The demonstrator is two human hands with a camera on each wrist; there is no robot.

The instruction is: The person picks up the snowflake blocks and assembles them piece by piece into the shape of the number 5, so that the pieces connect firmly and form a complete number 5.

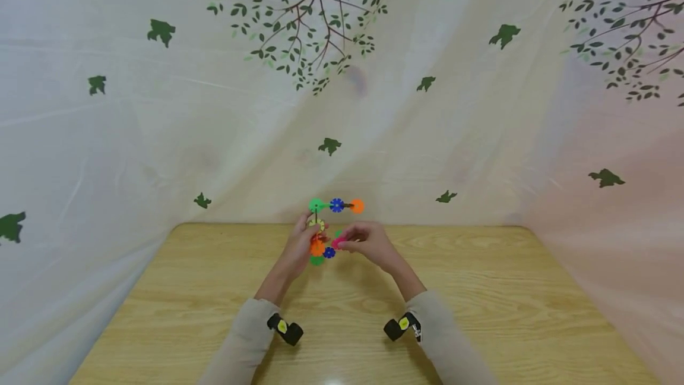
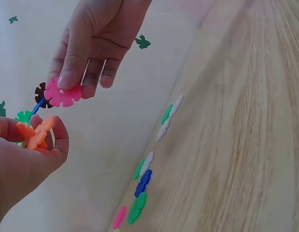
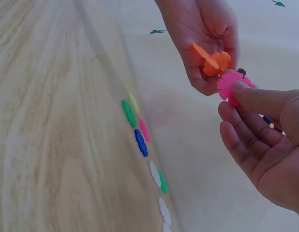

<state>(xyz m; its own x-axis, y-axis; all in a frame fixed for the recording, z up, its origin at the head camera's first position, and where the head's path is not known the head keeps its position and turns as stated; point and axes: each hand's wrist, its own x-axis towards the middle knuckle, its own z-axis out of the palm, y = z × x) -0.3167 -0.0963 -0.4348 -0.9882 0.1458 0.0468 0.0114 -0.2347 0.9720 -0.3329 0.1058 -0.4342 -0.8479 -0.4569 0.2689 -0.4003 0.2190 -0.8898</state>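
Note:
In the head view my left hand (image 1: 299,248) grips a chain of notched plastic discs, with an orange disc (image 3: 218,63) at its fingers. A yellow disc (image 1: 317,225) shows by the thumb. Above the hand a green disc (image 1: 316,205), a blue disc (image 1: 336,205) and another orange disc (image 1: 357,205) stand in a line. My right hand (image 1: 371,245) pinches a pink disc (image 2: 62,93) between thumb and forefinger, its other fingers spread apart. Behind the pink disc a dark disc (image 2: 40,95) is partly hidden. I cannot tell whether the pink disc is joined to the chain.
Several loose discs lie along the wooden table's (image 1: 481,290) far edge in the wrist views, among them a blue disc (image 3: 141,142), a green disc (image 3: 129,113) and a white disc (image 2: 163,129). A pale cloth (image 1: 374,153) with printed leaves hangs behind the table.

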